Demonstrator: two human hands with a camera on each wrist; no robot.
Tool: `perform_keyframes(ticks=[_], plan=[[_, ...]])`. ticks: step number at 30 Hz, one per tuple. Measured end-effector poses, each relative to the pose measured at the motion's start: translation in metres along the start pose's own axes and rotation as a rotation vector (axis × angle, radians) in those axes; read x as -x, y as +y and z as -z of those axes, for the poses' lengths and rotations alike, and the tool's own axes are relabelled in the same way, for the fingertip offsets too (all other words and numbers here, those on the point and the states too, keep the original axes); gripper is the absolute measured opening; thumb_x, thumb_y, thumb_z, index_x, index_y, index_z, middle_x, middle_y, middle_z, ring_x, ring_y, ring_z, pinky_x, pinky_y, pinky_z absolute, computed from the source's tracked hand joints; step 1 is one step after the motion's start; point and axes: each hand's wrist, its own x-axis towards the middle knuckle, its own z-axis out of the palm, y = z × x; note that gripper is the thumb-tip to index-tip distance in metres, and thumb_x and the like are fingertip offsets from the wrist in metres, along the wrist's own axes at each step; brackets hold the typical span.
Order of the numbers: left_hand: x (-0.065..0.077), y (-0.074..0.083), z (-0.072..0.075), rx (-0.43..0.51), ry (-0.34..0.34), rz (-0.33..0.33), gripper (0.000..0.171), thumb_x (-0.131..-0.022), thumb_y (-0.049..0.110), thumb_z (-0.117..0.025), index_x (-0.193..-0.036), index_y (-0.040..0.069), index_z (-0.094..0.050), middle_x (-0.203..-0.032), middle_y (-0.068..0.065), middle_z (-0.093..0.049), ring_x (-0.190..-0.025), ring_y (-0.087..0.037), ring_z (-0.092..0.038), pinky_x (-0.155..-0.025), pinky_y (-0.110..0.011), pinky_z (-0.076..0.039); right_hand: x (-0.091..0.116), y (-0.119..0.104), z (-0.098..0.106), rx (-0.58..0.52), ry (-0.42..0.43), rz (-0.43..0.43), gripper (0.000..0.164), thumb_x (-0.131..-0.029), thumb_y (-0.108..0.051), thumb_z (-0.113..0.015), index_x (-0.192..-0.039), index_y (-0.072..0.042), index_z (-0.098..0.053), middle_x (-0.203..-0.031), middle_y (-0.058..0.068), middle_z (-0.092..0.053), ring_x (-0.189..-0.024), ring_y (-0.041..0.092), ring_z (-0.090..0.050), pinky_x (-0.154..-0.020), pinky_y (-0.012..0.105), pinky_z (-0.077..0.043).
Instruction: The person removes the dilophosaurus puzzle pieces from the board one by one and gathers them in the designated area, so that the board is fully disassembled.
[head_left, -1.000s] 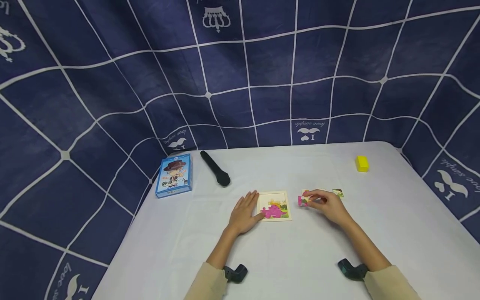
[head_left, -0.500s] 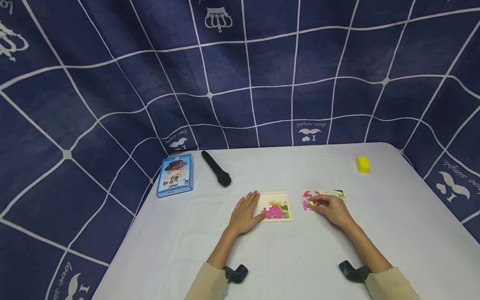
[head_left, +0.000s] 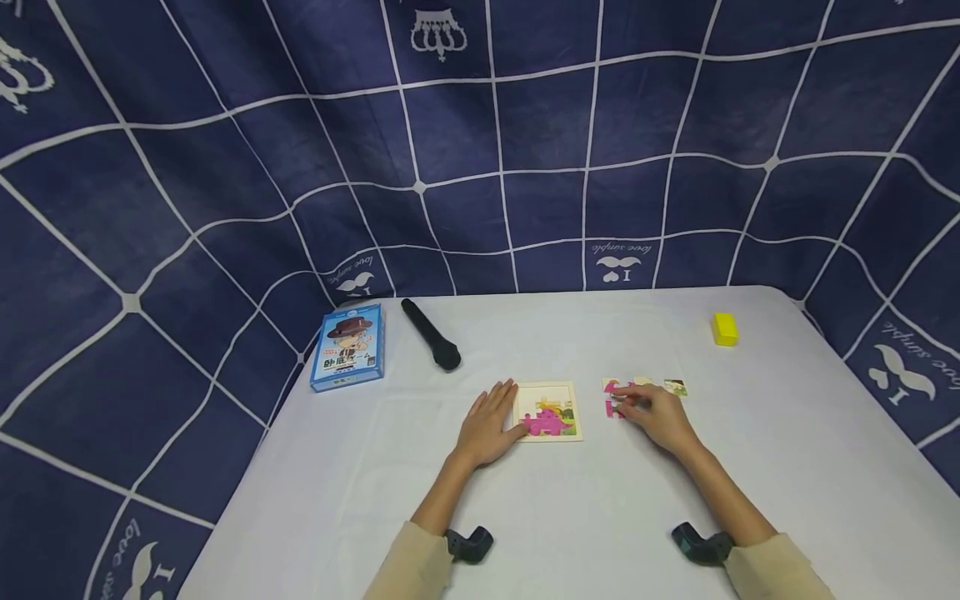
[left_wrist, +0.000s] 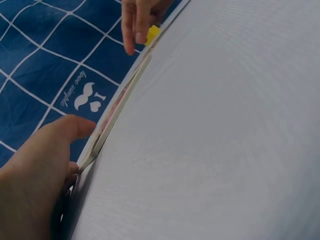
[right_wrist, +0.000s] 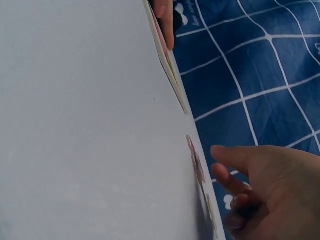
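The right grip [head_left: 662, 417] partly hides the loose puzzle pieces [head_left: 611, 409].

1. The right hand [head_left: 658, 418] had its fingertips over the loose puzzle pieces [head_left: 611, 386]; a single piece [head_left: 676, 387] lay just past its knuckles, away from the person.
2. Left of that grip, near it, a frame [head_left: 555, 439] lay on the table [head_left: 600, 508], fitted pieces [head_left: 547, 425] in its nearer part.
3. The left hand [head_left: 487, 425] rested on the frame's left edge.
4. Well left of the grip and farther back lay a microphone [head_left: 432, 336], then a box [head_left: 348, 346].
5. Behind the grip, rightward, sat a block [head_left: 724, 329].
6. Cloth [head_left: 540, 200] hung behind the table.
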Motion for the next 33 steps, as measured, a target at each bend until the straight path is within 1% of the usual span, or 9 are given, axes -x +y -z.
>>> perform_keyframes(ticks=[2, 5, 9, 13, 16, 18, 23, 26, 33], plan=[[-0.001, 0.002, 0.000, 0.013, 0.006, 0.021, 0.074, -0.091, 0.055, -0.039, -0.147, 0.008, -0.024, -0.151, -0.002, -0.022, -0.139, -0.016, -0.013, -0.112, -0.035, -0.008, -0.001, -0.005, -0.003, -0.018, 0.010, 0.005, 0.019, -0.077, -0.006, -0.073, -0.096, -0.007, -0.073, -0.076, -0.004, -0.063, -0.078, 0.018, -0.054, -0.070, 0.036, -0.044], [-0.003, 0.008, -0.001, 0.038, 0.032, 0.062, 0.075, -0.091, 0.055, -0.039, -0.146, 0.007, -0.026, -0.151, -0.004, -0.024, -0.139, -0.019, -0.015, -0.112, -0.039, -0.008, -0.004, -0.014, -0.010, -0.052, 0.018, 0.026, 0.017, -0.078, -0.009, -0.073, -0.095, -0.011, -0.072, -0.075, -0.005, -0.063, -0.065, 0.012, -0.048, -0.056, 0.028, -0.041], [-0.004, 0.016, -0.005, 0.009, 0.062, 0.113, 0.082, -0.086, 0.064, -0.040, -0.146, 0.009, -0.025, -0.151, -0.006, -0.024, -0.139, -0.021, -0.016, -0.112, -0.043, -0.008, -0.010, -0.027, -0.024, -0.101, -0.010, 0.069, 0.016, -0.080, -0.012, -0.072, -0.096, -0.012, -0.072, -0.070, -0.007, -0.058, -0.052, 0.009, -0.038, -0.048, 0.026, -0.034], [-0.003, 0.017, -0.008, -0.078, 0.068, 0.123, 0.087, -0.083, 0.069, -0.037, -0.147, 0.012, -0.024, -0.151, -0.005, -0.022, -0.139, -0.020, -0.015, -0.112, -0.043, -0.009, -0.017, -0.039, -0.041, -0.114, -0.088, 0.088, 0.021, -0.079, -0.015, -0.073, -0.100, -0.010, -0.072, -0.072, -0.010, -0.058, -0.061, 0.008, -0.043, -0.054, 0.026, -0.038], [-0.003, 0.016, -0.010, -0.127, 0.071, 0.111, 0.087, -0.083, 0.072, -0.034, -0.147, 0.014, -0.024, -0.152, -0.005, -0.021, -0.139, -0.020, -0.014, -0.112, -0.043, -0.009, -0.022, -0.047, -0.052, -0.108, -0.169, 0.095, 0.028, -0.079, -0.018, -0.073, -0.106, -0.008, -0.070, -0.074, -0.012, -0.060, -0.071, 0.011, -0.047, -0.064, 0.028, -0.039], [-0.002, 0.015, -0.010, -0.144, 0.065, 0.105, 0.087, -0.083, 0.072, -0.032, -0.148, 0.014, -0.023, -0.152, -0.004, -0.019, -0.139, -0.020, -0.013, -0.112, -0.043, -0.009, -0.025, -0.050, -0.058, -0.100, -0.216, 0.101, 0.033, -0.080, -0.020, -0.073, -0.110, -0.006, -0.068, -0.076, -0.012, -0.060, -0.073, 0.013, -0.048, -0.066, 0.029, -0.039], [0.000, 0.014, -0.011, -0.152, 0.049, 0.100, 0.086, -0.084, 0.072, -0.031, -0.148, 0.014, -0.022, -0.153, -0.004, -0.018, -0.140, -0.020, -0.011, -0.112, -0.043, -0.008, -0.030, -0.054, -0.066, -0.080, -0.302, 0.103, 0.042, -0.080, -0.024, -0.073, -0.117, -0.005, -0.064, -0.080, -0.006, -0.056, -0.068, 0.013, -0.044, -0.059, 0.026, -0.038], [0.000, 0.015, -0.012, -0.150, 0.051, 0.093, 0.086, -0.084, 0.071, -0.032, -0.148, 0.014, -0.023, -0.153, -0.005, -0.018, -0.140, -0.020, -0.011, -0.112, -0.043, -0.008, -0.032, -0.053, -0.069, -0.078, -0.328, 0.099, 0.043, -0.079, -0.024, -0.074, -0.117, -0.005, -0.064, -0.079, -0.003, -0.053, -0.065, 0.012, -0.041, -0.056, 0.024, -0.037], [0.000, 0.017, -0.013, -0.153, 0.055, 0.081, 0.086, -0.084, 0.070, -0.034, -0.148, 0.013, -0.023, -0.152, -0.005, -0.019, -0.140, -0.020, -0.012, -0.112, -0.043, -0.009, -0.034, -0.052, -0.070, -0.070, -0.320, 0.097, 0.040, -0.076, -0.022, -0.076, -0.111, -0.006, -0.066, -0.077, -0.004, -0.051, -0.065, 0.011, -0.042, -0.057, 0.026, -0.040]])
